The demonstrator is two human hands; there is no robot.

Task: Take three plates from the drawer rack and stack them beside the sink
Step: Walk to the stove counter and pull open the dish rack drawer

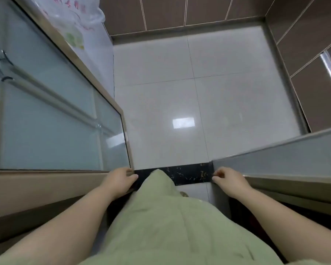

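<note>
No plate, drawer rack or sink is in view. I look straight down at a white tiled floor (199,104) between two frosted-glass panels. My left hand (120,180) curls its fingers over the near corner of the left panel's beige frame (46,178). My right hand (229,180) has its fingers bent against the end of the right glass panel (294,159), thumb on its edge. Neither hand holds any loose object. My pale green garment (170,217) fills the space between my forearms.
A black speckled threshold strip (189,174) crosses the floor at my feet. Frosted glass fronts with long bar handles (52,96) run along the left. A plastic bag (75,25) lies at the top left. Brown tiled walls (199,12) close the far and right sides.
</note>
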